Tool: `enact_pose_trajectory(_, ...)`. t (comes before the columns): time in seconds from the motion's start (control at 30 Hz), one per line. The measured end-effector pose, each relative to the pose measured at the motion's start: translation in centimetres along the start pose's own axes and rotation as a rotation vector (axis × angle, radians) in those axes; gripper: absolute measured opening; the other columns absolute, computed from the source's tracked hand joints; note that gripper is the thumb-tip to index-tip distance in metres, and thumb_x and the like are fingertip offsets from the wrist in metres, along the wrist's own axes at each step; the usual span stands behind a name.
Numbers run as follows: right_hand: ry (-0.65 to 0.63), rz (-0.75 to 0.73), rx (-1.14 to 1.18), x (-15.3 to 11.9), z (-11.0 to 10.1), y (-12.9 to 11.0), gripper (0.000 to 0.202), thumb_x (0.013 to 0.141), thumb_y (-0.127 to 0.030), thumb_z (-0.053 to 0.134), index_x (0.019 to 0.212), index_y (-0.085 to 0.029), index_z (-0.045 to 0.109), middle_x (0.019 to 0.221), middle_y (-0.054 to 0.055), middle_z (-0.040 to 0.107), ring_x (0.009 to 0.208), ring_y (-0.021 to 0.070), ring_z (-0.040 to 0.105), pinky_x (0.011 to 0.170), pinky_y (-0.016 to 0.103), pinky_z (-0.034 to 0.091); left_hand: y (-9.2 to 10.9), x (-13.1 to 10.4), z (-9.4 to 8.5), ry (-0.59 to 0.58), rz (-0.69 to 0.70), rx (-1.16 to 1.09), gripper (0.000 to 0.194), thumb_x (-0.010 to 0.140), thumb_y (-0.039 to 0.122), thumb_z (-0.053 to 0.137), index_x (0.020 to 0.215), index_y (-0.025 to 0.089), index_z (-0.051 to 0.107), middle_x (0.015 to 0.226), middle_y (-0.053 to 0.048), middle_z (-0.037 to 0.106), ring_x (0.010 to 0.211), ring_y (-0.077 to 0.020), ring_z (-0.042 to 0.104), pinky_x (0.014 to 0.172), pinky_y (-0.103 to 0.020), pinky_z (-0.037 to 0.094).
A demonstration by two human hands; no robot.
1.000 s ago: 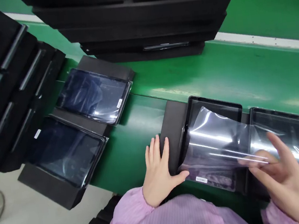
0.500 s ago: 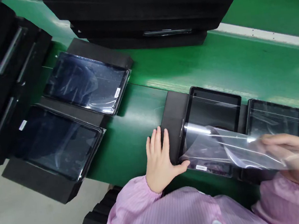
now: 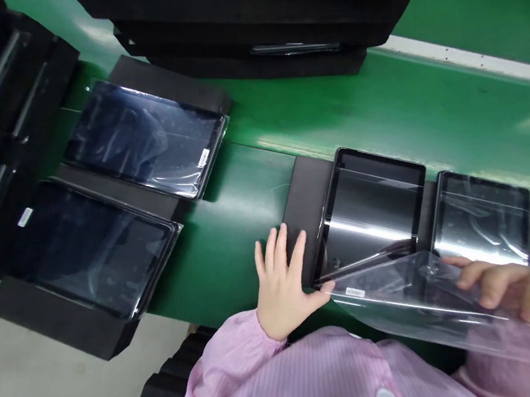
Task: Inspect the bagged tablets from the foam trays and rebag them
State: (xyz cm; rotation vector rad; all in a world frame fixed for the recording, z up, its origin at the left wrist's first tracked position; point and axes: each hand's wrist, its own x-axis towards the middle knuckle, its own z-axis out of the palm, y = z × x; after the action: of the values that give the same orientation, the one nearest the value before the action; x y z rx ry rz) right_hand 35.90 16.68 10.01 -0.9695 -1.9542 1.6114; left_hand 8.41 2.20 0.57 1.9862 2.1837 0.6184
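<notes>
My left hand (image 3: 281, 290) lies with fingers spread against the left end of a black foam tray (image 3: 309, 186). Its thumb reaches the lower left corner of a tablet (image 3: 374, 204) set in that tray. A sheet of clear plastic film (image 3: 411, 290) with a small white label is partly lifted off this tablet and stretches over its lower edge. At the right, my right hand (image 3: 518, 290) is closed on the film, pulling it taut. Beside the first tablet, a second tablet (image 3: 483, 210) sits in the same foam, partly behind the film and right hand.
On the left, two film-covered tablets, an upper one (image 3: 146, 136) and a lower one (image 3: 92, 245), lie in another foam tray (image 3: 67, 319). Stacked black trays stand at the far left (image 3: 9, 127) and back (image 3: 247, 20). More dark trays (image 3: 167, 391) are below the green bench (image 3: 231, 241).
My right hand has drawn the film down and to the right, baring more of the first tablet's screen. My left hand stays spread at the tray. The view has shifted slightly.
</notes>
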Motion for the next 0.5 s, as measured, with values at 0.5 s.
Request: enact_pose_trajectory(0.5, 0.151, 0.42, -0.051, -0.4, 1.1, -0.4, 0.036, 0.052, -0.077, 0.07, 0.035, -0.046, 0.061, 0.035, 0.009, 0.056, 0.048, 0.0357, 0.066, 0.09, 0.069, 0.05, -0.3, 3.0, -2.6, -0.211, 0.115, -0.006, 0.074, 0.073, 0.051, 0.077, 0.14, 0.028, 0.055, 0.153, -0.017, 0.047, 0.139, -0.042, 0.043, 0.111, -0.061, 0.032)
